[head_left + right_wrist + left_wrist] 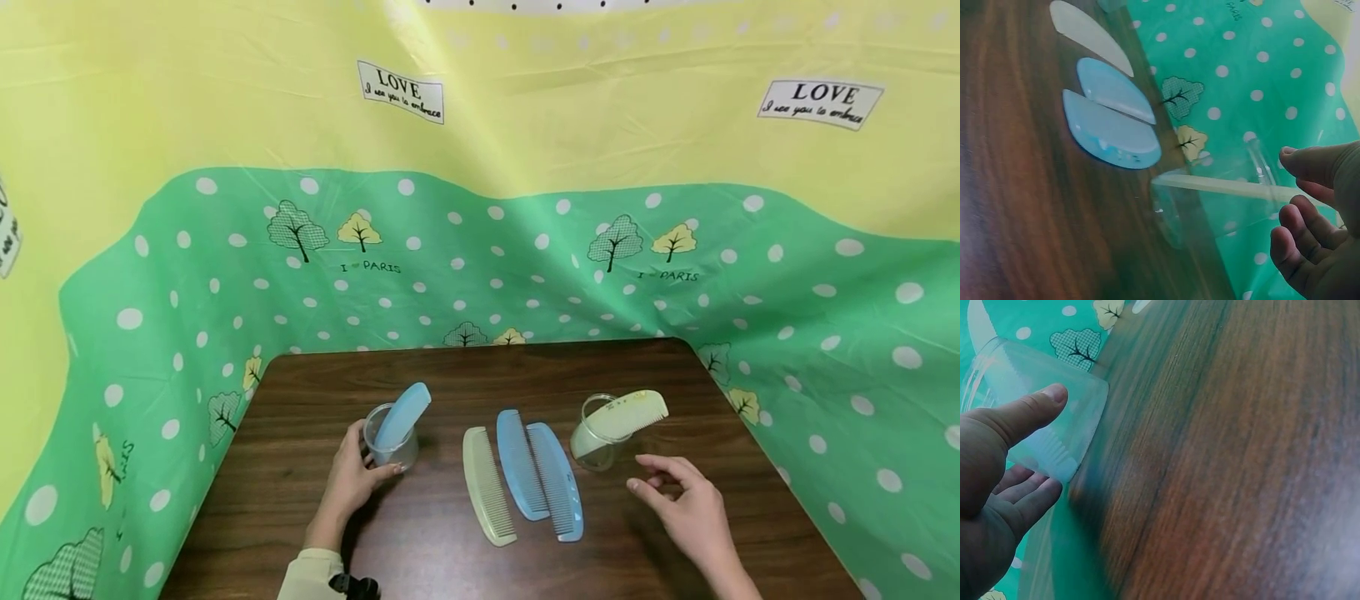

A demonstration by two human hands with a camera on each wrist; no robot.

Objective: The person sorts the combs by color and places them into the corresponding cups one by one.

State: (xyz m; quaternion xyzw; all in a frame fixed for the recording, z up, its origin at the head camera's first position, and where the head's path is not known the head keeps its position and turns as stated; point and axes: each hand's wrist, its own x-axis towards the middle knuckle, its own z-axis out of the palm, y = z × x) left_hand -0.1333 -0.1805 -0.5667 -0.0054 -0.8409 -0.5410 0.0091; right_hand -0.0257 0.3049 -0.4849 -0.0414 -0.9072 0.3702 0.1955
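Note:
My left hand (358, 471) holds a clear cup (401, 457) at the left, thumb on the near side and fingers round the far side. A light blue comb (408, 408) leans in this cup, its upper end above the rim. My right hand (686, 504) is near a second clear cup (592, 458), fingers loosely bent and holding nothing. A pale yellow-green comb (636, 412) slants out of that cup to the right. In the right wrist view, the thumb and fingers are apart beside the cup's rim (1257, 162).
Between the cups, a pale yellow-green comb (486, 487) and two blue combs, one left (517, 467) and one right (558, 487), lie on the dark wooden table (435, 550). The blue ones overlap. A green and yellow patterned cloth (495, 275) surrounds the table's back and sides.

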